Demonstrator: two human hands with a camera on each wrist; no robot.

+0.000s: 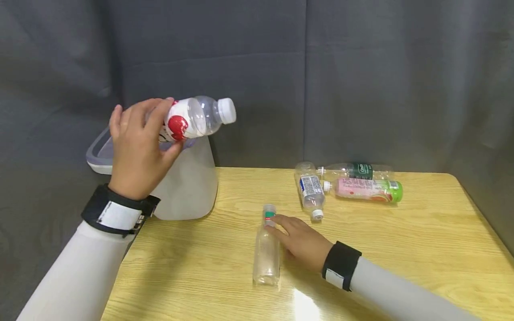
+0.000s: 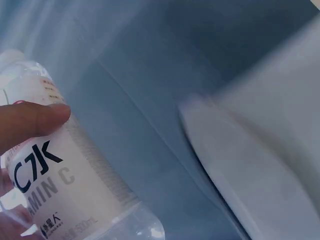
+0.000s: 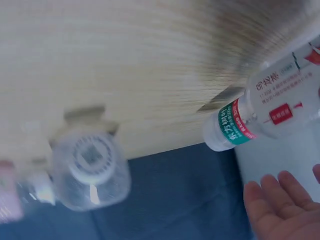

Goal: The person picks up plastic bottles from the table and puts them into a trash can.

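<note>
My left hand (image 1: pixel 138 147) grips a clear plastic bottle (image 1: pixel 180 120) with a white label, red circle and white cap. It is raised over the rim of a whitish bin (image 1: pixel 188 183), the cap end pointing right. In the left wrist view the thumb lies across the label of this bottle (image 2: pixel 65 170). My right hand (image 1: pixel 303 240) reaches over the table beside a clear bottle (image 1: pixel 267 258) with a green and red neck band, lying on its side. The right wrist view shows loosely extended fingers (image 3: pixel 290 200) next to that bottle (image 3: pixel 280 100), apparently apart from it.
Toward the back right of the wooden table (image 1: pixel 381 249) lie a clear bottle with a printed label (image 1: pixel 311 189), a dark-green-labelled bottle (image 1: pixel 361 170) and a pink and green bottle (image 1: pixel 369 190). A grey curtain (image 1: pixel 361 80) hangs behind.
</note>
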